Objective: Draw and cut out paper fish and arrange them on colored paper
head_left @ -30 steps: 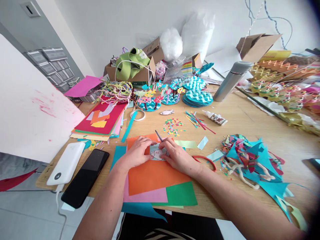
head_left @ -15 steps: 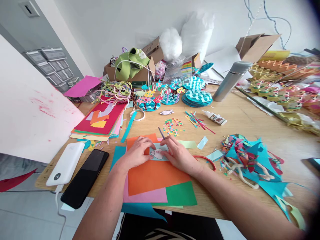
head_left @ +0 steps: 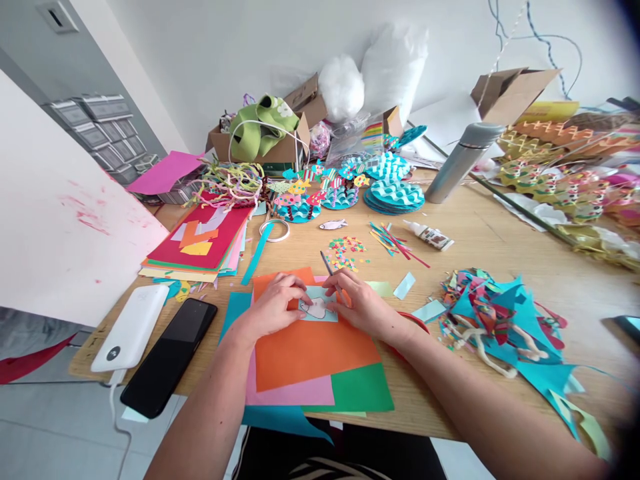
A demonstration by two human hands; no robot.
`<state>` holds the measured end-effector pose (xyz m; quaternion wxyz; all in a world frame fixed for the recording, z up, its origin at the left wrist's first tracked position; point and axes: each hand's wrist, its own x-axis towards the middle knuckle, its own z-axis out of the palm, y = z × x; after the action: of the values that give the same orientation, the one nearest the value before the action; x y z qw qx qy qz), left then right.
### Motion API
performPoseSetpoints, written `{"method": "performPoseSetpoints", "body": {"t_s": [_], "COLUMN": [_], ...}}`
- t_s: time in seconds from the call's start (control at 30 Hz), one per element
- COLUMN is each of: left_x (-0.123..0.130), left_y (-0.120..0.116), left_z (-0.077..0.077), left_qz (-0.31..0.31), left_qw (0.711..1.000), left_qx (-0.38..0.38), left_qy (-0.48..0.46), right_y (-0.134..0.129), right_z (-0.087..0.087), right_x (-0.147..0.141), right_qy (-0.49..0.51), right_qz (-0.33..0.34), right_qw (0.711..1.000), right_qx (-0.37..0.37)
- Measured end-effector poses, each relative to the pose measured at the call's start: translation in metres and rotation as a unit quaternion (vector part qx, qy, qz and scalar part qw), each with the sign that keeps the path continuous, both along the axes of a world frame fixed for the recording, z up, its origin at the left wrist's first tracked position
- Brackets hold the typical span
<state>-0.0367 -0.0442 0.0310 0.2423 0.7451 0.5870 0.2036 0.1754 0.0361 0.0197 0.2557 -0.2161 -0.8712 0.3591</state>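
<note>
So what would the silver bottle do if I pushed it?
The silver bottle might tip, since it looks tall and narrow where it stands on the table. It would probably roll once down, because its body looks round. It may feel slippery too, as its sides look smooth.

The left hand [head_left: 274,301] touches a pale-blue slip [head_left: 330,316] while the right hand [head_left: 361,304] holds a pen [head_left: 326,262].
</note>
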Motion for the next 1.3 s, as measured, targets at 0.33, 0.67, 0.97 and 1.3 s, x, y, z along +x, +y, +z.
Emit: {"method": "performPoseSetpoints", "body": {"t_s": [0.33,0.67,0.97,1.3], "left_x": [-0.001,-0.001,0.018,0.043], "left_y": [0.0,0.0,-0.013,-0.021], "left_z": [-0.002,-0.001,0.013,0.021], "left_qz": [-0.004,-0.005,-0.014,-0.037], "left_qw": [1.0,1.0,0.99,0.972], "left_qx": [0.012,0.017,0.064,0.052], "left_qy": [0.004,0.012,0.128,0.228], "right_y": [-0.006,-0.007,-0.006,0.001], "right_z": [-0.007,-0.006,-0.005,0.01], "right_x": [-0.004,-0.005,-0.004,0.001], "right_qy": [-0.046,-0.038,-0.002,0.164], "right_qz": [0.01,0.014,0.002,-0.041], "right_qw": [0.998,0.997,1.0,0.951], "right_qx": [0.046,0.062,0.029,-0.258]}}
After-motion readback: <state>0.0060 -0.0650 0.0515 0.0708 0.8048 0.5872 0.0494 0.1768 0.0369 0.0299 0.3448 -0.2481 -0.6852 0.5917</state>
